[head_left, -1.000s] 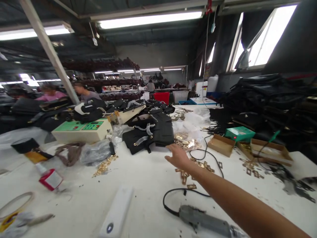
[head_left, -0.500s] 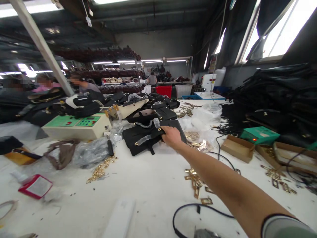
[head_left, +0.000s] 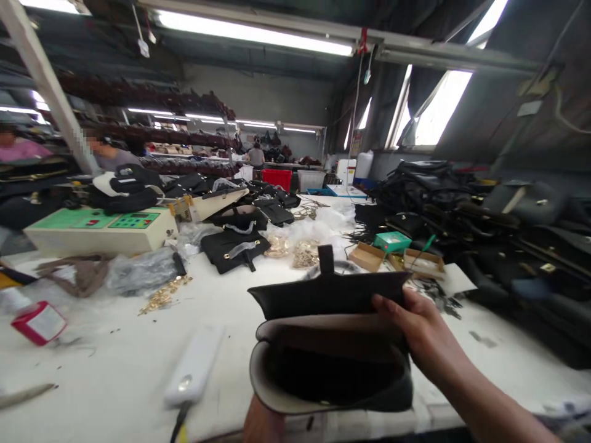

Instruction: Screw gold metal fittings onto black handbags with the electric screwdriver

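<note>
Holding the black bag point(head_left: 330, 369) just above the near edge of the white table point(head_left: 258, 320), I see my right hand point(head_left: 422, 335) clamped on its right side, pinching where the raised flap meets the body. The bag's mouth gapes toward me, a pale lining rim showing around a dark inside. A short strap tab stands up from the top of the flap. My left hand point(head_left: 263, 424) shows only as a sliver under the bag at the bottom edge, and I cannot tell whether it grips.

Just left of the bag lies a flat white device point(head_left: 194, 366) with a cable at its near end. Farther out on the table are a scatter of gold fittings point(head_left: 161, 298), a pile of flat dark purses point(head_left: 233, 246) and a green-topped control box point(head_left: 96, 227). Beyond the flap sit small cardboard boxes point(head_left: 367, 255) and a green box point(head_left: 392, 241). Well to the right rises a heap of dark leather goods point(head_left: 462, 203).
</note>
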The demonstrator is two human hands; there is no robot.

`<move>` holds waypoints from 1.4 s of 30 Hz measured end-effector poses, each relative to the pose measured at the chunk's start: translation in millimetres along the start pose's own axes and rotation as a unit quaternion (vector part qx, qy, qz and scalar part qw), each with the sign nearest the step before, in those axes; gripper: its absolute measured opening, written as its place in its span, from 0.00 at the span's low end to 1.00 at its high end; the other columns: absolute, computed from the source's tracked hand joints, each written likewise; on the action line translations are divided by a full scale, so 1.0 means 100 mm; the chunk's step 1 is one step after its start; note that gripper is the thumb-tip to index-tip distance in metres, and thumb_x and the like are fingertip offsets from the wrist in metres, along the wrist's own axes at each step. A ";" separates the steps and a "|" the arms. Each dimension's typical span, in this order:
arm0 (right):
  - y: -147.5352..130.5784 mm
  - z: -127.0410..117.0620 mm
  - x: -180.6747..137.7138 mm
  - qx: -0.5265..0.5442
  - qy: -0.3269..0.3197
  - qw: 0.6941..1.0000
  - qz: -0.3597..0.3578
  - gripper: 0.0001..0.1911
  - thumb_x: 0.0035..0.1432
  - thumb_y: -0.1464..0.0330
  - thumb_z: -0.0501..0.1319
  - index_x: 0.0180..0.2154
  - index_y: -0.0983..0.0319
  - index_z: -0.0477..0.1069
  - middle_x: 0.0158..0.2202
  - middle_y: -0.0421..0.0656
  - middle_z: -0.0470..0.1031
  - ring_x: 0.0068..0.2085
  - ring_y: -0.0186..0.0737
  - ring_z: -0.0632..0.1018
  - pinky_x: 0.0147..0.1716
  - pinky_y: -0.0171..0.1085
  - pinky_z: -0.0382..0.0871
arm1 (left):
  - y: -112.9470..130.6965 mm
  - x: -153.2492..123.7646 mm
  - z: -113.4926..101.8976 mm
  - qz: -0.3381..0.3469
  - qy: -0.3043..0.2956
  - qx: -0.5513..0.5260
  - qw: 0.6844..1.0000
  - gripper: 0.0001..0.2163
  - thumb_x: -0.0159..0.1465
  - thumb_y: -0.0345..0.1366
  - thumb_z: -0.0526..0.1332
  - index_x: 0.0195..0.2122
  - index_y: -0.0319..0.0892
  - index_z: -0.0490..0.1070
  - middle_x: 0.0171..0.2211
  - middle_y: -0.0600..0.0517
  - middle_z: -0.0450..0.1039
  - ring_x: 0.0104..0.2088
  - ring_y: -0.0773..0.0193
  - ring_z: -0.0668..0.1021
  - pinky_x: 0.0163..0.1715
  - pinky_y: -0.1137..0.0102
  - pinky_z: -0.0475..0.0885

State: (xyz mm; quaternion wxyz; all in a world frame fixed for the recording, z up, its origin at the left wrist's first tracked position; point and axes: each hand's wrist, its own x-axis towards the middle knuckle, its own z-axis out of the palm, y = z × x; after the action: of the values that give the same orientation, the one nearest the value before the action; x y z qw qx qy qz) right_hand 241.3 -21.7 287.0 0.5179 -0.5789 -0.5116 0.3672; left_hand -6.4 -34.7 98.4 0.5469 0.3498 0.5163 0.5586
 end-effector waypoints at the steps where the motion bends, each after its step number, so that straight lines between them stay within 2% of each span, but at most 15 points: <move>1: 0.06 -0.10 -0.26 0.005 0.013 1.000 0.020 0.25 0.56 0.49 0.67 0.44 0.63 0.79 0.37 0.48 0.82 0.39 0.52 0.80 0.37 0.41 0.75 | 0.01 -0.06 -0.05 0.001 0.008 -0.008 1.000 0.18 0.63 0.55 0.58 0.33 0.45 0.77 0.31 0.49 0.79 0.35 0.52 0.81 0.38 0.59 0.78; 6: 0.44 -0.41 -1.14 0.052 -0.004 0.993 0.102 0.26 0.57 0.50 0.67 0.47 0.63 0.79 0.41 0.50 0.82 0.41 0.57 0.81 0.41 0.46 0.77 | 0.14 -0.45 -0.27 0.029 0.103 0.005 0.994 0.26 0.59 0.60 0.60 0.44 0.42 0.75 0.46 0.45 0.80 0.45 0.49 0.81 0.42 0.59 0.79; 9: 0.73 -0.37 -1.45 0.064 -0.034 0.991 0.113 0.27 0.58 0.50 0.66 0.48 0.64 0.79 0.43 0.49 0.82 0.45 0.57 0.81 0.44 0.46 0.75 | 0.43 -0.75 -0.22 0.107 0.044 0.164 0.980 0.26 0.67 0.58 0.52 0.52 0.44 0.76 0.53 0.46 0.78 0.52 0.51 0.79 0.53 0.57 0.75; 11: 0.91 -0.28 -1.60 0.067 -0.029 0.991 0.114 0.27 0.59 0.49 0.66 0.48 0.64 0.79 0.43 0.48 0.83 0.45 0.57 0.81 0.46 0.45 0.74 | 0.65 -0.93 -0.10 0.216 -0.020 0.281 0.935 0.22 0.70 0.53 0.54 0.54 0.45 0.75 0.55 0.47 0.77 0.57 0.51 0.77 0.59 0.57 0.71; 14: 1.08 -0.15 -1.73 0.084 -0.017 0.989 0.124 0.26 0.60 0.50 0.65 0.49 0.64 0.79 0.44 0.47 0.83 0.47 0.57 0.80 0.48 0.44 0.73 | 0.86 -1.09 0.12 0.389 -0.039 0.405 0.826 0.20 0.67 0.45 0.62 0.59 0.46 0.71 0.56 0.47 0.76 0.56 0.52 0.76 0.62 0.55 0.67; 16: 1.13 -0.09 -1.76 0.112 -0.021 0.985 0.127 0.25 0.61 0.51 0.65 0.50 0.63 0.78 0.46 0.47 0.82 0.48 0.56 0.80 0.49 0.44 0.73 | 0.88 -1.08 0.24 0.440 -0.056 0.459 0.770 0.17 0.67 0.43 0.64 0.56 0.46 0.73 0.51 0.48 0.79 0.51 0.53 0.79 0.62 0.52 0.65; 18: 1.16 -0.05 -1.77 0.137 -0.036 0.982 0.123 0.24 0.61 0.52 0.65 0.51 0.63 0.78 0.46 0.47 0.82 0.48 0.55 0.80 0.49 0.44 0.73 | 0.83 -1.01 0.31 0.444 -0.089 0.488 0.746 0.10 0.68 0.41 0.63 0.48 0.45 0.76 0.43 0.50 0.81 0.44 0.55 0.81 0.60 0.51 0.65; 22: 1.34 -0.04 -1.73 0.141 -0.071 0.980 0.120 0.24 0.63 0.52 0.64 0.51 0.63 0.78 0.47 0.50 0.82 0.49 0.57 0.81 0.51 0.49 0.74 | 0.68 -0.84 0.39 0.413 -0.120 0.505 0.748 0.07 0.69 0.39 0.61 0.37 0.43 0.76 0.31 0.51 0.78 0.34 0.57 0.79 0.43 0.59 0.71; 24: 1.47 -0.06 -1.67 0.069 -0.024 0.993 0.091 0.24 0.62 0.53 0.65 0.53 0.61 0.77 0.50 0.51 0.81 0.52 0.58 0.80 0.55 0.52 0.73 | 0.63 -0.81 0.44 0.392 -0.140 0.511 0.752 0.07 0.68 0.38 0.62 0.35 0.43 0.75 0.30 0.52 0.77 0.33 0.58 0.78 0.37 0.62 0.69; 26: 1.52 -0.11 -1.58 -0.043 0.067 0.997 0.001 0.24 0.59 0.56 0.68 0.55 0.58 0.75 0.53 0.51 0.78 0.55 0.58 0.78 0.57 0.55 0.71 | 0.59 -0.80 0.51 0.366 -0.169 0.515 0.756 0.07 0.68 0.37 0.63 0.32 0.44 0.74 0.29 0.52 0.76 0.32 0.59 0.77 0.36 0.64 0.68; 28: 1.47 -0.13 -1.48 -0.131 0.140 0.972 -0.138 0.24 0.57 0.62 0.70 0.56 0.54 0.74 0.56 0.50 0.76 0.56 0.57 0.77 0.57 0.55 0.72 | 0.58 -0.81 0.58 0.335 -0.200 0.512 0.765 0.08 0.67 0.35 0.62 0.30 0.44 0.72 0.29 0.53 0.76 0.34 0.59 0.78 0.36 0.65 0.67; 30: 1.33 -0.12 -1.38 -0.181 0.145 0.936 -0.263 0.22 0.59 0.67 0.68 0.55 0.50 0.75 0.55 0.49 0.76 0.55 0.54 0.78 0.54 0.53 0.74 | 0.57 -0.81 0.63 0.304 -0.228 0.502 0.777 0.06 0.68 0.33 0.61 0.32 0.45 0.73 0.31 0.54 0.77 0.35 0.59 0.78 0.37 0.65 0.67; 32: 1.18 -0.07 -1.28 -0.218 0.090 0.916 -0.325 0.20 0.60 0.68 0.67 0.54 0.48 0.77 0.52 0.49 0.78 0.52 0.53 0.79 0.51 0.51 0.77 | 0.57 -0.80 0.66 0.284 -0.249 0.493 0.784 0.05 0.67 0.32 0.61 0.34 0.45 0.73 0.33 0.54 0.77 0.36 0.59 0.78 0.37 0.66 0.66; 38: 1.00 0.08 -1.06 -0.187 -0.093 0.951 -0.229 0.16 0.64 0.64 0.64 0.53 0.54 0.78 0.50 0.48 0.81 0.49 0.48 0.81 0.50 0.42 0.77 | 0.56 -0.79 0.59 0.295 -0.270 0.505 0.765 0.06 0.64 0.26 0.60 0.31 0.44 0.69 0.31 0.54 0.75 0.32 0.62 0.76 0.33 0.68 0.64; 42: 0.89 0.01 -1.01 -0.094 -0.208 0.966 -0.119 0.09 0.64 0.65 0.64 0.44 0.55 0.82 0.42 0.44 0.82 0.44 0.44 0.81 0.46 0.38 0.75 | 0.58 -0.82 0.54 0.312 -0.292 0.513 0.745 0.09 0.69 0.34 0.60 0.29 0.44 0.68 0.30 0.53 0.75 0.32 0.62 0.76 0.32 0.68 0.63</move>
State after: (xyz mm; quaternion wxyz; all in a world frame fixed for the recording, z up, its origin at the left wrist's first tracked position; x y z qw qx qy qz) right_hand 238.2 -114.7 189.7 0.3833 -0.4713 -0.7052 0.3657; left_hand 43.7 -96.1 179.9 0.2041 0.8650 0.4021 0.2199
